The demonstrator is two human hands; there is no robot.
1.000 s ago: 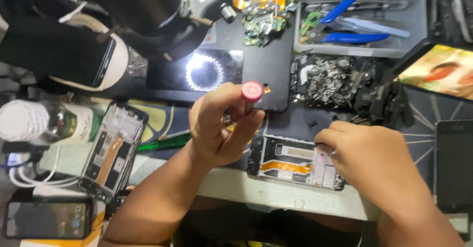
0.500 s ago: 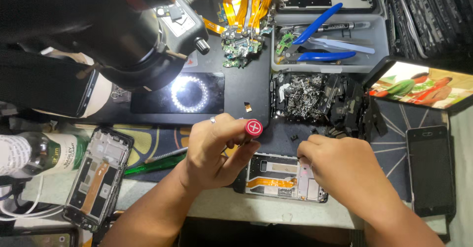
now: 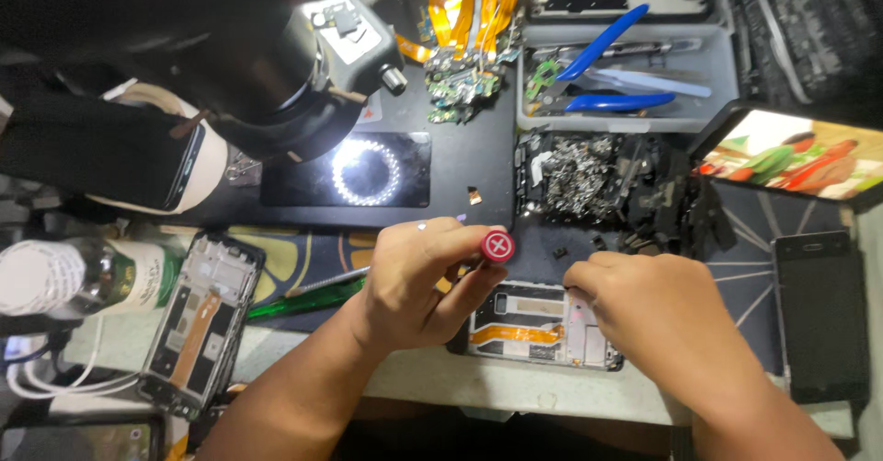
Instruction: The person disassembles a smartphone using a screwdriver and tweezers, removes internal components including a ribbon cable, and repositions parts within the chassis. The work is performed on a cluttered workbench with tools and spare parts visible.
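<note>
the opened phone (image 3: 538, 325) lies at the bench's near edge, boxed in by a parts heap (image 3: 589, 176) behind. left hand (image 3: 414, 282) fingers clamp a red-capped screwdriver (image 3: 497, 245); right hand (image 3: 658, 309) fingers together on the frame.

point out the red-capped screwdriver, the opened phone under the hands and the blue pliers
red-capped screwdriver (image 3: 497, 245), head view, on its round red cap
opened phone (image 3: 515, 325), head view, on its bare inner frame
blue pliers (image 3: 614, 102), head view, on the lower blue handle

Red-capped screwdriver (image 3: 495, 246) upright over opened phone frame (image 3: 538, 326), orange flex inside, at bench edge.
</note>
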